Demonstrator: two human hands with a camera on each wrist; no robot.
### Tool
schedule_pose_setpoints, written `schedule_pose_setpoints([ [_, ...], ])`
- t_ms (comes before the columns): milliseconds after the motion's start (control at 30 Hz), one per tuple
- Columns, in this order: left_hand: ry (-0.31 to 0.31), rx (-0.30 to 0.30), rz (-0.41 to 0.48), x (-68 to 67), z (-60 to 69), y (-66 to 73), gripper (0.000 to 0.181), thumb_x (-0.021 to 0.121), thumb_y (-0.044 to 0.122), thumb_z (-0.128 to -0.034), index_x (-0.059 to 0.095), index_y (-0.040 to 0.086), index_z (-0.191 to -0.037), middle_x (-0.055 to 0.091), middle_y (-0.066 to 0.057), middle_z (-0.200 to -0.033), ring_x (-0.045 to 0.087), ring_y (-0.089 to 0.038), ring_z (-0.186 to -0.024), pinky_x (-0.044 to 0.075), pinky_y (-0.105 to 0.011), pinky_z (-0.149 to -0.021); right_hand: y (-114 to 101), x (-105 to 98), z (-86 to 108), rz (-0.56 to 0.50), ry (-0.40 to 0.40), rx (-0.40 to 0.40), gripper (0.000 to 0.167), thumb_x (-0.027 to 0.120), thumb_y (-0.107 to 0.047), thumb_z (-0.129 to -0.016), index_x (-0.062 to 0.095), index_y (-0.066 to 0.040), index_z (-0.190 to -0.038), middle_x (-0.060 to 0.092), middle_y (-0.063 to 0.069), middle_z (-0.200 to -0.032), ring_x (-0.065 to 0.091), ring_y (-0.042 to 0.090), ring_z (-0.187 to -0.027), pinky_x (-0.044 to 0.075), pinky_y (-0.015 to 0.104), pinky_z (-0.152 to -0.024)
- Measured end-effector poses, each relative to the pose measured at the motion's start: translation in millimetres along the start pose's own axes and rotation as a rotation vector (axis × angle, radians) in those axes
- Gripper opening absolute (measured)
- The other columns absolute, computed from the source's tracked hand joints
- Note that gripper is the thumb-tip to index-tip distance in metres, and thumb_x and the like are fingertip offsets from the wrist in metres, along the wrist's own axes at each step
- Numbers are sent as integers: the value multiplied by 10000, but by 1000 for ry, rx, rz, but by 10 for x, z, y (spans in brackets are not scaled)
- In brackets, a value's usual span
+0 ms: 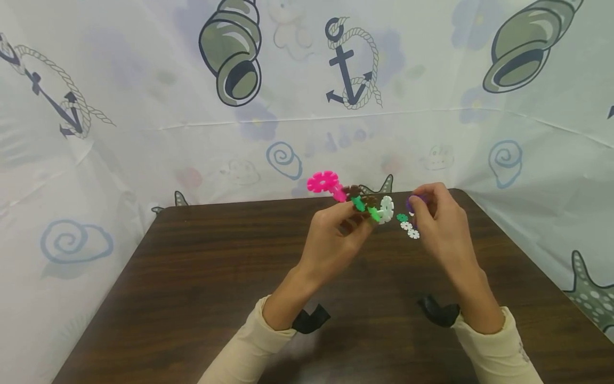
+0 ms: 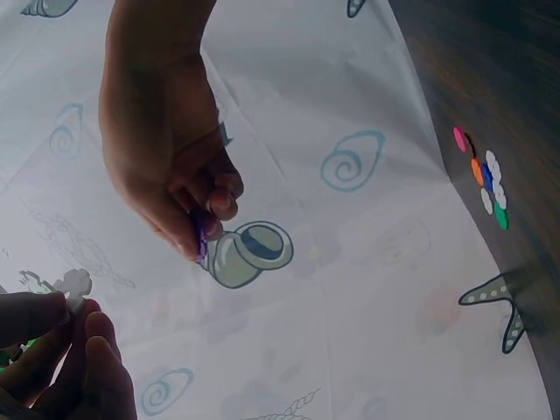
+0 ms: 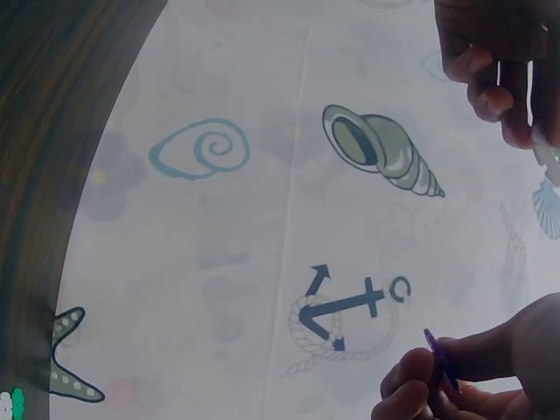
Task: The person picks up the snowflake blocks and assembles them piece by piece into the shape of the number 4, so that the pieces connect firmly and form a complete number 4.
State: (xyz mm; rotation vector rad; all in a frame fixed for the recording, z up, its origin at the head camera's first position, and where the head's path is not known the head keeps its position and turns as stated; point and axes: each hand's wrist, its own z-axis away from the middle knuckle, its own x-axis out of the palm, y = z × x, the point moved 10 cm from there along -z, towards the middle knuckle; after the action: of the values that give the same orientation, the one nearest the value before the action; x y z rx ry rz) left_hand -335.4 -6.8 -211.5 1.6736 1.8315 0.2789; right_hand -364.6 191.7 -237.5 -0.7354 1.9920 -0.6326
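In the head view my left hand (image 1: pixel 331 240) pinches a chain of joined notched plastic discs. A pink disc (image 1: pixel 323 182) forms its far left end, brown and green discs come in the middle, and a white disc (image 1: pixel 386 209) stands upright at the right end. My right hand (image 1: pixel 443 229) pinches a purple notched disc (image 1: pixel 415 203) between thumb and fingers, apart from the chain. The right wrist view shows that purple disc (image 3: pixel 442 360) nearly edge-on. In the left wrist view the white disc (image 2: pixel 74 283) shows by the left fingertips, with much of the chain hidden.
Loose discs lie on the dark wooden table (image 1: pixel 216 266) behind the right hand, among them a green disc (image 1: pixel 402 217) and a white disc (image 1: pixel 413 233). The left wrist view shows several more, including an orange disc (image 2: pixel 476 171). A printed white cloth (image 1: pixel 307 128) hangs behind the table.
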Motion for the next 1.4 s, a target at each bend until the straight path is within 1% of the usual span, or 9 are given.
schedule_pose_setpoints([
  [100, 0, 3, -1, 3, -3, 3, 125, 730, 15, -915, 763, 4, -1035, 784, -105, -931, 722, -173, -769, 596, -183, -695, -14, 11, 10, -7, -8, 2, 298, 510, -317, -1079, 561, -67, -1232, 706, 135, -957, 606, 217, -763, 491, 223, -581],
  [167, -1, 4, -6, 5, -5, 6, 123, 728, 14, -915, 763, 2, -1032, 784, -106, -927, 719, -171, -765, 594, -181, -694, -38, 11, 18, -14, -7, -6, 294, 509, -335, -1078, 558, -80, -1216, 695, 111, -889, 590, 202, -714, 479, 242, -554],
  [300, -3, 3, -11, 6, -8, 10, 126, 727, 11, -914, 761, -1, -1035, 784, -108, -933, 719, -172, -762, 594, -176, -699, -108, -25, 46, -28, 19, -44, 272, 540, -354, -1065, 581, -111, -1180, 665, 65, -742, 552, 167, -605, 442, 266, -502],
  [433, -4, 3, -10, 5, -7, 15, 125, 731, 11, -914, 759, -5, -1035, 783, -111, -934, 719, -176, -762, 597, -178, -704, -188, -64, 84, -61, 35, -81, 253, 565, -354, -1059, 601, -133, -1177, 631, 60, -680, 542, 155, -559, 433, 264, -476],
  [533, -4, 2, -7, 5, -5, 11, 117, 730, 9, -914, 758, -5, -1026, 780, -112, -925, 719, -177, -760, 598, -179, -703, -246, -77, 117, -88, 25, -98, 248, 554, -335, -1067, 599, -147, -1223, 612, 72, -697, 543, 157, -561, 432, 263, -476],
  [733, 4, -4, -6, 0, 3, -6, 115, 730, 2, -907, 760, -3, -1018, 780, -109, -915, 711, -171, -747, 597, -185, -692, -388, -119, 203, -86, 30, -147, 269, 514, -268, -1082, 588, -167, -1321, 594, 85, -761, 519, 165, -583, 421, 257, -488],
  [1033, 5, 0, -9, -6, -1, 3, 118, 733, -6, -900, 757, -7, -1016, 777, -111, -918, 703, -170, -742, 596, -184, -689, -556, -211, 308, -142, 86, -212, 253, 551, -145, -1057, 639, -159, -1294, 565, 27, -750, 514, 127, -567, 419, 218, -482],
  [1400, -3, -3, -15, 4, 2, -3, 133, 738, 4, -904, 758, -7, -1035, 779, -112, -931, 702, -170, -750, 597, -184, -695, -624, -264, 357, -141, 120, -226, 291, 614, -100, -1023, 645, -139, -1309, 583, 14, -745, 524, 101, -540, 429, 190, -486],
])
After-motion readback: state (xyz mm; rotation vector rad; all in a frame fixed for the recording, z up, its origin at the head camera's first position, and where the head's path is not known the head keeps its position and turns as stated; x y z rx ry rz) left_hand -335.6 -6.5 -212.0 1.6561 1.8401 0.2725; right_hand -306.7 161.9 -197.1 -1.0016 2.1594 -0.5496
